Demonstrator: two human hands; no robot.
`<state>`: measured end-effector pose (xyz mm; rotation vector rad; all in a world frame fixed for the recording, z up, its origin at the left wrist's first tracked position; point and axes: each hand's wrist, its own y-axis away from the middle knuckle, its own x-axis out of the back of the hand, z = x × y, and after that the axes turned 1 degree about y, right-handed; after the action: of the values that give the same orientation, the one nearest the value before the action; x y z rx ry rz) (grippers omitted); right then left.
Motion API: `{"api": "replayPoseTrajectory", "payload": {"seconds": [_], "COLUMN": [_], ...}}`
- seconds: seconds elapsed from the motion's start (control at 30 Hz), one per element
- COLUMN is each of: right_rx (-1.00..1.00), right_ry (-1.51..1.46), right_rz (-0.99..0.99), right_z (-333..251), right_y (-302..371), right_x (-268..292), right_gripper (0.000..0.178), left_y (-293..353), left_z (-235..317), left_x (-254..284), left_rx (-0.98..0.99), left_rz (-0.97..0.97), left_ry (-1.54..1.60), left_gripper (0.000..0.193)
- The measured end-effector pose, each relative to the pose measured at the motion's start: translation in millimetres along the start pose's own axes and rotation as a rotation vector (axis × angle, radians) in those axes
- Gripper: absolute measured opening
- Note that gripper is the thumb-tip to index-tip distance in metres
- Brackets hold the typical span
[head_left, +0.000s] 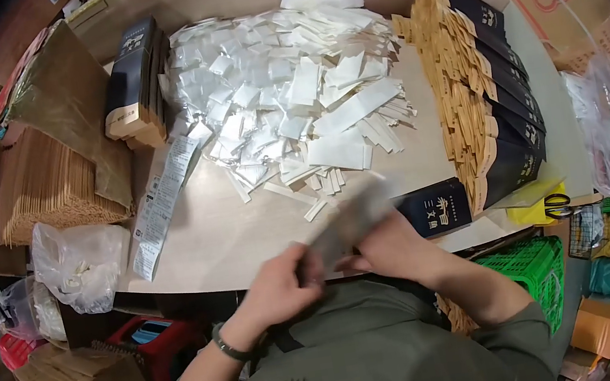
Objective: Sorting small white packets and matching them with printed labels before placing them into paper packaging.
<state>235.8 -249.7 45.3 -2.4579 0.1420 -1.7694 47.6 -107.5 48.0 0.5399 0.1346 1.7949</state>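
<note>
Near the table's front edge, my two hands hold a flat, greyish oblong piece (pixel 349 219), smeared by motion, so its kind is unclear. My left hand (pixel 284 280) pinches its lower left end, and my right hand (pixel 387 247) grips its right side. Right beside my right hand lies a dark blue printed paper sleeve (pixel 437 207). Beyond my hands spreads a heap of small clear and white packets (pixel 248 80), with white paper strips (pixel 356 107) among them. A long printed label strip (pixel 164 205) lies to the left.
A cardboard box (pixel 58 142) of stacked brown card pieces stands left, near dark sleeves (pixel 135 74). More dark-and-tan sleeves (pixel 464 85) line the right side. A plastic bag (pixel 81 262) hangs at the left edge; scissors (pixel 558 206) and a green crate (pixel 530 278) are right.
</note>
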Motion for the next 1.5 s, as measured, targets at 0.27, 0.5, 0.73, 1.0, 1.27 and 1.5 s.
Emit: {"api": "replayPoseTrajectory", "payload": {"seconds": [0.27, 0.5, 0.73, 1.0, 1.27, 1.5], "right_rx": [-0.471, -0.453, -0.664, -0.878, -0.555, -0.17], "right_ry": [-0.155, -0.365, -0.188, -0.129, 0.12, 0.017], "right_rz": [-0.002, 0.092, 0.21, 0.277, 0.383, 0.137], "right_z": [-19.9, -29.3, 48.1, 147.1, 122.2, 107.8], "right_y": [-14.5, -27.4, -43.7, -10.4, 4.7, -50.5], "right_x": [-25.2, -39.9, -2.3, -0.4, 21.8, -14.7], "right_gripper": [0.021, 0.015, 0.018, 0.024, 0.014, 0.009], "left_y": [25.9, 37.9, -55.0, -165.4, -116.4, -4.0], "left_z": [-43.1, -33.1, -7.4, -4.2, 4.0, -39.6], "left_x": [22.9, 57.9, 80.4, 114.8, 116.4, 41.5], "left_rx": [-0.101, -0.149, -0.496, -0.158, -0.508, -0.313], "left_rz": [0.448, 0.14, 0.406, 0.668, 0.86, 0.266], "left_ry": [-0.556, -0.831, -0.794, -0.752, -0.564, -0.523], "left_gripper": [0.058, 0.071, 0.058, 0.036, 0.014, 0.027]}}
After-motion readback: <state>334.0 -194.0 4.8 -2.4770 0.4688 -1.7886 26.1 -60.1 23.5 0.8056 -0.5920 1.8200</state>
